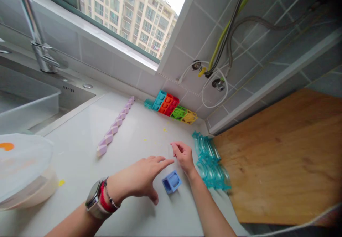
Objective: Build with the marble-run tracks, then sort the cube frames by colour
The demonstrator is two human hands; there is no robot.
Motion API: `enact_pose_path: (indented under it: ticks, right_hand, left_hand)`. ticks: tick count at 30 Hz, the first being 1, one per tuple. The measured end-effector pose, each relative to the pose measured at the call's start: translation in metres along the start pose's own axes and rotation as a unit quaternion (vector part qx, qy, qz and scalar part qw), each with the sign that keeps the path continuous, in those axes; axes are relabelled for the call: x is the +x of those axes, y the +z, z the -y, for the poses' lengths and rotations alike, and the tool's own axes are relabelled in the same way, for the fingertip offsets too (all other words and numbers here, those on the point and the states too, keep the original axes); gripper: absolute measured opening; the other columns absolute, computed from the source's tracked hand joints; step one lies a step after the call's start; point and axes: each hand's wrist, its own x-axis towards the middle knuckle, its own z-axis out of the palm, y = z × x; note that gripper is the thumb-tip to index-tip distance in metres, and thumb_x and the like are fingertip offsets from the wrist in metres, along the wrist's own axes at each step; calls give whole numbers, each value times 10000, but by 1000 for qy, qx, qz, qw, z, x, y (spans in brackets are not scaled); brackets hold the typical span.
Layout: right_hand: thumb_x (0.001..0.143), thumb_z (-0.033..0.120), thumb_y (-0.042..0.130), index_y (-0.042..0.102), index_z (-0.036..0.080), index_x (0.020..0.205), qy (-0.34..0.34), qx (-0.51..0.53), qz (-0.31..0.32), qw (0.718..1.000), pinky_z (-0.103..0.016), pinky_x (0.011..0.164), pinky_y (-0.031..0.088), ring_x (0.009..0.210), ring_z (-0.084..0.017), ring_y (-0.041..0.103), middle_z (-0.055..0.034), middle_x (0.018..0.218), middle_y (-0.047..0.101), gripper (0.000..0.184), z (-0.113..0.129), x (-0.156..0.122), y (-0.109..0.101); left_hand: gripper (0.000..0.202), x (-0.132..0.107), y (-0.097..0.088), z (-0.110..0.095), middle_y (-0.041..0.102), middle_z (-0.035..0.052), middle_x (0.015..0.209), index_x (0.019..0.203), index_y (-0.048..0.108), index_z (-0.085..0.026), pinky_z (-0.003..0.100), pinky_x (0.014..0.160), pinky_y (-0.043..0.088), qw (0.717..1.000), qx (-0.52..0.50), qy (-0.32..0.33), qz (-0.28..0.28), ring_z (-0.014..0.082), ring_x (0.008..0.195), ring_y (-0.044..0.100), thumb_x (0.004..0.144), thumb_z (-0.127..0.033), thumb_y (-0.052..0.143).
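Observation:
My left hand point(144, 176) is spread open over the white counter, with a watch and bracelets on its wrist. Just right of its thumb stands a small blue hollow plastic box point(171, 182) with a rounded opening in its sides. My right hand point(183, 155) is closed in a pinch above and beyond that box. A faint see-through edge shows by its fingertips, too unclear to name. To the right of my right forearm, teal glossy packets point(212, 171) lie in overlapping rows.
A line of pale purple-and-white blocks point(116, 124) runs along the counter. Coloured plastic boxes point(168, 103) stand against the wall. At left are a lidded tub point(24, 173), a sink point(77, 98) and a clear basket point(29, 101). A wooden board point(288, 158) lies at right.

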Motion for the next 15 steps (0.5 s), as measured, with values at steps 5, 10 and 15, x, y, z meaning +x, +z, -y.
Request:
enact_pose_path:
  ticks: [5,10,15]
  right_hand:
    - [935,472,674,776,170,918,-3,6,41,999,-252,572,461,567,-138,583,5,650,646,319,-10,0,11]
    - [970,426,646,799,188,990,-39,-65,80,994,-248,649,473,627,-136,609,11,683,687,283,-6,-3,11]
    - [970,372,648,809,179,1000,-48,-79,91,992,-238,672,456,644,-127,595,15,691,690,253,2,-3,7]
  left_hand:
    - [998,8,10,-11,611,111,1524,1550,491,-270,511,1128,511,999,-23,44,8,344,1333,626,678,-124,953]
    - [399,15,10,-11,764,36,1234,1267,673,-284,432,975,573,999,-5,43,-17,278,1108,735,902,-156,773]
    - [178,17,6,-16,768,14,1108,1095,679,-264,371,897,565,999,6,32,-5,248,1011,736,939,-189,721]
